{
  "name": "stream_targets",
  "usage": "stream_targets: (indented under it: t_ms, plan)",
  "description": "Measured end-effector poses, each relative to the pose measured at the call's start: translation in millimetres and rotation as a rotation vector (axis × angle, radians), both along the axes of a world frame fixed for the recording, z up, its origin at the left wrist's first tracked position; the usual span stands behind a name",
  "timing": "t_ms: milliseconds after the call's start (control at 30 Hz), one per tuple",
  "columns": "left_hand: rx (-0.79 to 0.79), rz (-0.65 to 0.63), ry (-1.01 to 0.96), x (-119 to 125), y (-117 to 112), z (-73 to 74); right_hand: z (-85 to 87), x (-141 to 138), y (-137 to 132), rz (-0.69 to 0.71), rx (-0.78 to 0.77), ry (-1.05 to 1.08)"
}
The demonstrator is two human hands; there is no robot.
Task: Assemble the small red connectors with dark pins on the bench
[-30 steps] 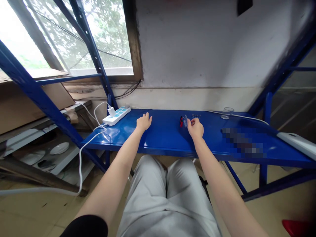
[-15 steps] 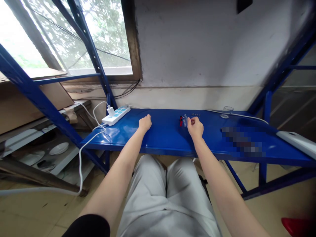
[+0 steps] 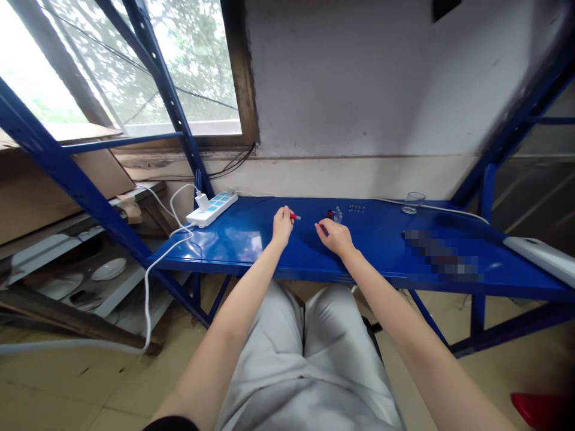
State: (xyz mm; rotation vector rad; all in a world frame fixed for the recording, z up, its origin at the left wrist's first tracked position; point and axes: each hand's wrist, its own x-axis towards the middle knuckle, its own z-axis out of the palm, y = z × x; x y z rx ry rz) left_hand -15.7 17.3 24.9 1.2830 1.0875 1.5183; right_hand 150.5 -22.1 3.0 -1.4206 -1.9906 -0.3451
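My left hand [image 3: 282, 223] rests on the blue metal shelf [image 3: 251, 239] with its fingers pinched on a small red piece [image 3: 293, 216] that sticks out to the right. A short way to its right, my right hand [image 3: 335, 235] lies on the shelf with the fingers curled; I cannot make out anything in it. Just beyond the right hand lie a small red and black part with a clear piece [image 3: 334, 214] and a row of tiny dark bits [image 3: 356, 208].
A white power strip [image 3: 212, 209] with a plugged charger and white cable sits at the shelf's left end. A small glass [image 3: 412, 203] stands at the back right, a white flat object [image 3: 541, 258] at the far right. Blue rack posts flank the shelf.
My left hand moved right and closed on the small red piece. My right hand drew left and back from the small parts.
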Motion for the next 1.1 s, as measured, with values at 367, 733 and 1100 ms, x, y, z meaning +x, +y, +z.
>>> stream_targets:
  t_ms: [367,733,1100]
  plan:
    - [0.028,-0.285,0.018,3,-15,-21.2,2.1,-5,1,0.122,-0.091,-0.101]
    - [0.020,-0.327,0.085,3,-18,-21.4,0.2,-7,-3,0.117,-0.095,-0.143]
    - [0.020,-0.249,0.047,1,-17,-21.8,-2.3,-5,-1,0.130,-0.056,-0.095]
